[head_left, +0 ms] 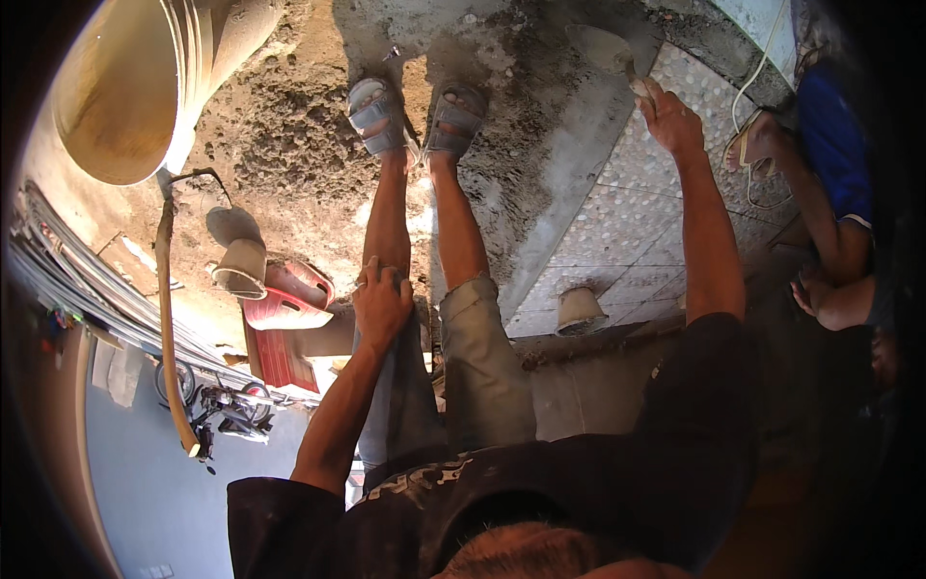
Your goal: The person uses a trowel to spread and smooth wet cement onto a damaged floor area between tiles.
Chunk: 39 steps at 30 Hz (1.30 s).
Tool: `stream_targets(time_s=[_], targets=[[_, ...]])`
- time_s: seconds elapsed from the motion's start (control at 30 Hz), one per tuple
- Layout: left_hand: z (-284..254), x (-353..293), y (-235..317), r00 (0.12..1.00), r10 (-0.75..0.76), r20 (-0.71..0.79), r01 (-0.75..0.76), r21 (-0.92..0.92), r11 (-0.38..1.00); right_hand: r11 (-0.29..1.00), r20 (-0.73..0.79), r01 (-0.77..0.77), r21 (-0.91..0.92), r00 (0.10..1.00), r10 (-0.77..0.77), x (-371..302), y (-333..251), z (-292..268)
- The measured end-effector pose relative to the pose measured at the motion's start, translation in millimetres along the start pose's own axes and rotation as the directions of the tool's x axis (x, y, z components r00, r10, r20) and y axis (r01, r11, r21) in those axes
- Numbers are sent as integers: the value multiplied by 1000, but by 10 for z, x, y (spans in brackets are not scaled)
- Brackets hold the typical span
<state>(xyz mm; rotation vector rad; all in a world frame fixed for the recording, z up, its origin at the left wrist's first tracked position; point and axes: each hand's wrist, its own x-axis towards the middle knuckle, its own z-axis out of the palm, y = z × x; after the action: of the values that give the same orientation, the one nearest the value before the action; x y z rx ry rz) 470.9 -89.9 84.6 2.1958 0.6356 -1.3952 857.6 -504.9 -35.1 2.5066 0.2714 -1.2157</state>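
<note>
My right hand (672,124) is closed around the handle of a trowel (600,48), at the upper right. The rounded blade points to the left, over grey mortar just beside the edge of the pebble-patterned tiles (637,207). Whether the blade touches the mortar I cannot tell. Bent forward, I rest my left hand (382,301) on my left knee, its fingers spread and holding nothing. Below it my sandals (374,116) stand on rough, crumbly ground (289,150).
A small bucket (579,311) stands on the tiles. Another person's foot (762,137) and a pale cord (741,96) lie at right. On the left are a large barrel (121,106), a long-handled hoe (166,289), another bucket (241,268), a red plastic piece (285,357) and a motorbike (231,405).
</note>
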Motion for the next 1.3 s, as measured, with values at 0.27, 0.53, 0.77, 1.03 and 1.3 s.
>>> stream_targets(time_s=[0.27, 0.53, 0.77, 1.03, 1.3], targets=[[-21, -2, -26, 999, 28, 39, -28, 5, 1000, 959, -82, -237, 156, 964, 252, -75, 506, -211], [-65, 22, 9, 999, 24, 43, -27, 51, 998, 999, -106, -49, -4, 993, 48, 37, 462, -197], [-70, 53, -24, 999, 39, 11, -40, 51, 998, 970, -38, -230, 84, 972, 234, 83, 689, -466], [-92, 72, -12, 999, 44, 26, -45, 37, 998, 880, -132, -228, 415, 943, 307, -334, 80, -14], [-71, 70, 11, 999, 20, 46, -21, 7, 1000, 315, 254, -301, 900, 950, 180, -1236, -1643, 1062]])
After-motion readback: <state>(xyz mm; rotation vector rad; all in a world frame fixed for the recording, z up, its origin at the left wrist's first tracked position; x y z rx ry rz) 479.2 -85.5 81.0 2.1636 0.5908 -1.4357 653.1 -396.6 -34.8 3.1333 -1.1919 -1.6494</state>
